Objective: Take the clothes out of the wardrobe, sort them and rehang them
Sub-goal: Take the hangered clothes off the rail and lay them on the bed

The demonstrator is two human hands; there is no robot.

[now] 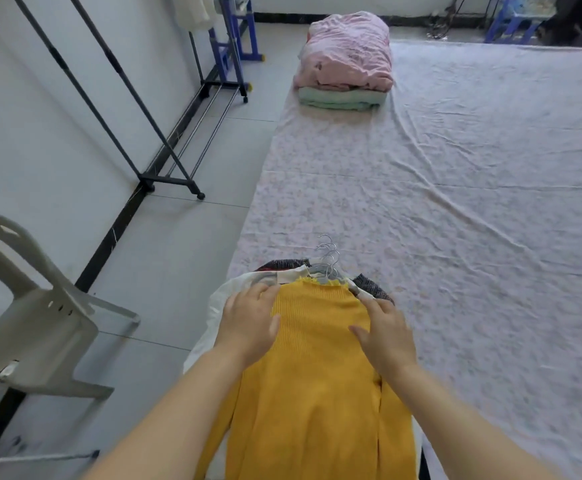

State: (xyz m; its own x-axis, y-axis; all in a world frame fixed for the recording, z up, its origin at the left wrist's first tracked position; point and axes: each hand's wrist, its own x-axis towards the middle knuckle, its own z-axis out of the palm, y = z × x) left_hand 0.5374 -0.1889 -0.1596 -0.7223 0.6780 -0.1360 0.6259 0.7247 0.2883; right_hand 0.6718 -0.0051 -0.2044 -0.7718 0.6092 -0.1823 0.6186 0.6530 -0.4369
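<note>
Sorting stage; rehanging outstanding.
I note left hand (248, 329) and right hand (388, 339) flat on yellow sweater (317, 393), grip slack; it tops the hangered pile on the bed (473, 202).

The clothes (317, 375) lie on the bed's (456, 202) near end, folded bedding (346, 60) on its far end. A rack (166, 178) stands left of it.

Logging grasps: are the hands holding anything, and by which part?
Nothing gripped: left hand and right hand lie flat on the shoulders of the yellow sweater.

Bright even daylight, soft shadows, wide-angle edge distortion, slight blur.
</note>
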